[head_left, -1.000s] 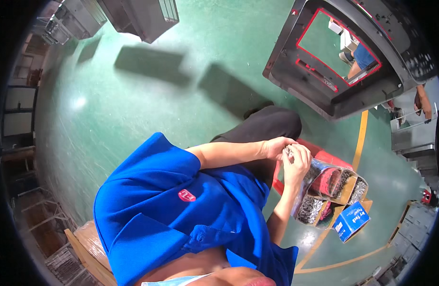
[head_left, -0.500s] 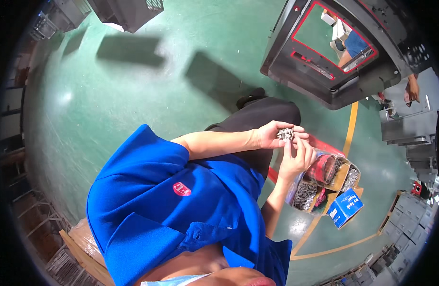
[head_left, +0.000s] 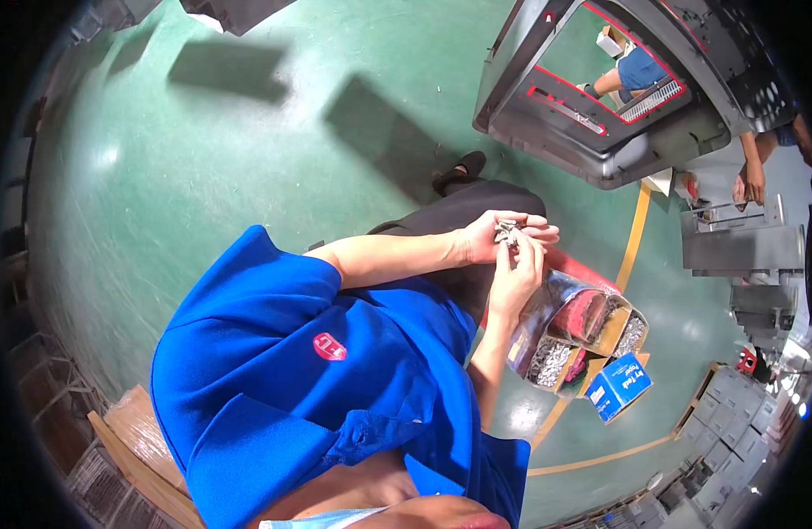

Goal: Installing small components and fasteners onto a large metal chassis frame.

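While sitting over the green floor [head_left: 247,159], the person in the blue shirt [head_left: 318,388] is bringing both hands together just above the open cardboard box [head_left: 613,331], the left hand [head_left: 485,240] pinching a small grey metal part [head_left: 508,233] and the right hand [head_left: 519,275] closing its fingertips on the same part from below. Inside that box, plastic bags [head_left: 547,304] are showing heaps of small silvery pieces [head_left: 551,361], and a blue carton [head_left: 619,386] is lying just beside the box on its far side from the hands. Well beyond the box, a large dark frame with red trim [head_left: 600,97] is standing on the floor, with another person's legs [head_left: 622,79] showing through its opening.
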Demonstrator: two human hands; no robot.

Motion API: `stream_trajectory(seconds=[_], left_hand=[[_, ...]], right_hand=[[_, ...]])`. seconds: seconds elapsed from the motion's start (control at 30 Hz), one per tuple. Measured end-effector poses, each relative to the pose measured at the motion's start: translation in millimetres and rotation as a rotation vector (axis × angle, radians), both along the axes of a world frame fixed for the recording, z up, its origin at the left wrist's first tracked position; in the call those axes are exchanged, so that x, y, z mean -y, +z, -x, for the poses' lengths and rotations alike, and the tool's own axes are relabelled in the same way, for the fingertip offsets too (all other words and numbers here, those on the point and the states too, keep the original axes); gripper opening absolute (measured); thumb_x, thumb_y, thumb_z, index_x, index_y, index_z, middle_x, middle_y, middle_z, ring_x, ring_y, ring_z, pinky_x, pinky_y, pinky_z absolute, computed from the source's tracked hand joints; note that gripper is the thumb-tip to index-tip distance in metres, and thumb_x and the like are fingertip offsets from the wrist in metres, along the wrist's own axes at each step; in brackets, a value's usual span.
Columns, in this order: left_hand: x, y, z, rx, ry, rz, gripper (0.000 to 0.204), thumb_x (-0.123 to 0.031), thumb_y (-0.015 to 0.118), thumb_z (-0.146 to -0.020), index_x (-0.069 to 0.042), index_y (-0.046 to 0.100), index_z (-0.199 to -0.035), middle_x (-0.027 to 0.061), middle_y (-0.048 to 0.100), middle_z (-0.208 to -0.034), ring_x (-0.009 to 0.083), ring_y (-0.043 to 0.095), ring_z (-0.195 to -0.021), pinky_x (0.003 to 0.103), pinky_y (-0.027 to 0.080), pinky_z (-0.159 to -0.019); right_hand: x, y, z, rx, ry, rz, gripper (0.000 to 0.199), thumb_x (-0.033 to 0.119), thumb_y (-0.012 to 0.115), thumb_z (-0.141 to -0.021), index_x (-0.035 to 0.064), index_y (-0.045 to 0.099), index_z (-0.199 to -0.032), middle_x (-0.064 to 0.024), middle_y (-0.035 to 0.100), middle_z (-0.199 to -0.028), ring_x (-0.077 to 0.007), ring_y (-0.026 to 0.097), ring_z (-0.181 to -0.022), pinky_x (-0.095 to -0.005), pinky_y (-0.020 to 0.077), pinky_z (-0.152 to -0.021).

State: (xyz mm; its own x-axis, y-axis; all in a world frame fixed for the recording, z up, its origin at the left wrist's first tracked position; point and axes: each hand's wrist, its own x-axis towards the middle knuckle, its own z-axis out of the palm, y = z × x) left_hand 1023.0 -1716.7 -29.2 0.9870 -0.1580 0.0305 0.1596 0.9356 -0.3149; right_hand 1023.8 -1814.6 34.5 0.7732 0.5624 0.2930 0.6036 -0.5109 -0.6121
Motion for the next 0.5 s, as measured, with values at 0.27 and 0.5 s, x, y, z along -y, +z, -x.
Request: stream_trajectory(seconds=[0.27,0.5], left_hand=[[-17,-3,3,0.007,0.081,-0.07,0.037,-0.017,0.04,-0.092,0.004,0.051,-0.12,0.0201,0.047,-0.13,0.0319,0.041,-0.125,0.046,0.031,-0.106],[-29,-4,6,0.032,0.109,-0.043,0.041,-0.022,0.043,-0.091,0.002,0.048,-0.125,0.02,0.046,-0.132,0.033,0.045,-0.121,0.046,0.034,-0.104]], right_hand=[[-14,3,-13,-0.025,-0.07,-0.129,0.018,0.004,0.068,-0.078,0.0024,0.066,-0.096,-0.0075,0.063,-0.088,-0.0165,0.061,-0.074,-0.0277,0.0489,-0.062],[-24,20,-21,-0.129,-0.039,-0.165,0.024,-0.003,0.067,-0.076,0.0002,0.064,-0.1,-0.0094,0.063,-0.09,-0.0164,0.063,-0.075,-0.0268,0.0517,-0.066]])
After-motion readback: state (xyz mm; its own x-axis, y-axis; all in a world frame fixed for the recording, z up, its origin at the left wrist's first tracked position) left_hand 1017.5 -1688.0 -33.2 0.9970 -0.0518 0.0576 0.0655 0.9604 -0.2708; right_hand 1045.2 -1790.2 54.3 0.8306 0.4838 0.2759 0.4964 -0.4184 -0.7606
